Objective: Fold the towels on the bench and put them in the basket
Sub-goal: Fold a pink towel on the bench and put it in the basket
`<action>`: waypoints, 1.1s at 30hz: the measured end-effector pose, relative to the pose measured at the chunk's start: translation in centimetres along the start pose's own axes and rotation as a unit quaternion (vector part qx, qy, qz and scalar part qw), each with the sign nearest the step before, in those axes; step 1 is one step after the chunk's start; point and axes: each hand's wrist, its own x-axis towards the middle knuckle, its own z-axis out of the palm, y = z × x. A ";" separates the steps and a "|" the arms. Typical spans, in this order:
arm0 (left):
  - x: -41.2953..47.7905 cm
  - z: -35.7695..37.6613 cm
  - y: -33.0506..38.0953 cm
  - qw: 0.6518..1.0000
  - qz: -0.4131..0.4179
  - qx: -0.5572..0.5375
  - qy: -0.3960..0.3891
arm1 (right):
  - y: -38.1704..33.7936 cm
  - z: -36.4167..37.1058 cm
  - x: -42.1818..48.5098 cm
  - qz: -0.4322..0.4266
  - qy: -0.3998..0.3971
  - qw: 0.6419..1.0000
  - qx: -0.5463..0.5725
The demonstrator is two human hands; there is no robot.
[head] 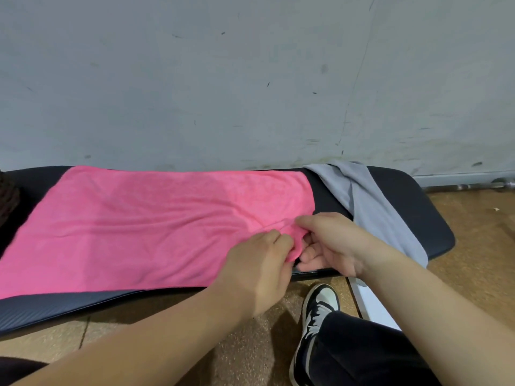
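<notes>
Bare bench [412, 196] strip at the right end, grey towel [370, 207] draped beside it, wall [250, 79] close behind

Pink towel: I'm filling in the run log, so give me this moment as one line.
stage: folding start | pink towel: flat on bench | left hand, right hand: pinching near right corner | grey towel: unfolded | basket: unseen
</notes>
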 end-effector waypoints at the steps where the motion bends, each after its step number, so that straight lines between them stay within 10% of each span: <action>1: 0.3 0.0 0.2 1.000 -0.008 -0.015 -0.002 | 0.0 -0.5 -0.2 -0.019 0.031 0.998 -0.054; 5: 1.0 -0.5 0.6 0.994 -0.057 -0.089 -0.016 | -0.3 -2.3 0.0 -0.072 0.147 0.976 -0.141; 13: 0.9 -0.2 0.6 0.967 -0.104 -0.226 -0.056 | -4.7 -2.6 7.4 -0.030 0.148 0.987 0.050; 23: 1.3 1.5 2.3 0.956 -0.109 -0.260 -0.083 | -4.8 -3.9 11.8 -0.172 0.303 0.925 -0.155; 30: 3.0 2.0 6.2 0.823 -0.170 -0.515 -0.168 | -6.9 -8.8 7.9 -0.269 0.346 0.872 -0.218; 33: 2.8 1.2 6.9 0.817 -0.154 -0.539 -0.137 | -8.0 -9.4 6.5 -0.289 0.364 0.862 -0.202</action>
